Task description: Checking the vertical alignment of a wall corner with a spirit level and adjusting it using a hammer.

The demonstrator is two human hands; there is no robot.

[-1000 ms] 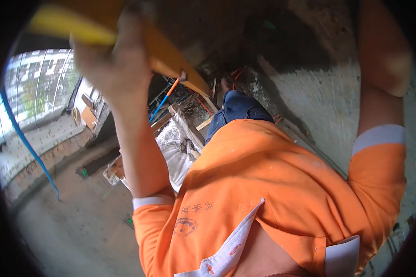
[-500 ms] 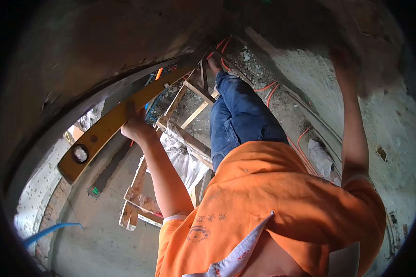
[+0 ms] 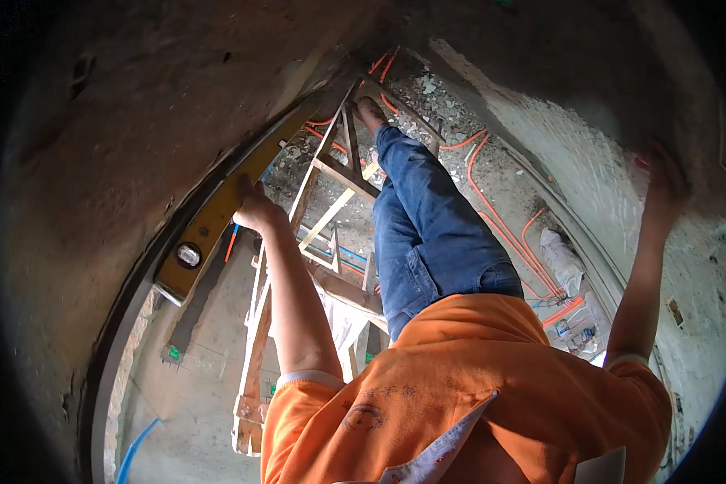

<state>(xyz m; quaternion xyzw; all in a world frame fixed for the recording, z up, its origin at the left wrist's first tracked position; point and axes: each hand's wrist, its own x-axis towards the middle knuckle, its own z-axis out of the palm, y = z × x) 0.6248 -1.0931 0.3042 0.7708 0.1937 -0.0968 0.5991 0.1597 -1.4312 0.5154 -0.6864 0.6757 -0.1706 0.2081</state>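
A long yellow spirit level point(image 3: 187, 256) slants up along the edge of the left wall, its near end low and its far end toward the corner. Gripped round the middle of its length, it is in my left hand point(image 3: 258, 208); the fingers are partly hidden behind it. My right hand point(image 3: 665, 181) is raised at the right wall point(image 3: 540, 133), its palm side toward the plaster and its fingers stretched out in shadow. Nothing shows in that hand. Whether its whole palm touches the wall is too dark to tell.
I stand with one leg on a wooden frame point(image 3: 324, 165). Below lie orange conduits point(image 3: 492, 206), rubble point(image 3: 427, 89) and a white crumpled sack-like thing point(image 3: 561, 262) by the right wall. A blue tube point(image 3: 137, 448) curves at lower left.
The spirit level has swung in close to the left wall's edge, its near end shifting right. My right hand has slid nearer along the right wall. The view has tilted slightly.
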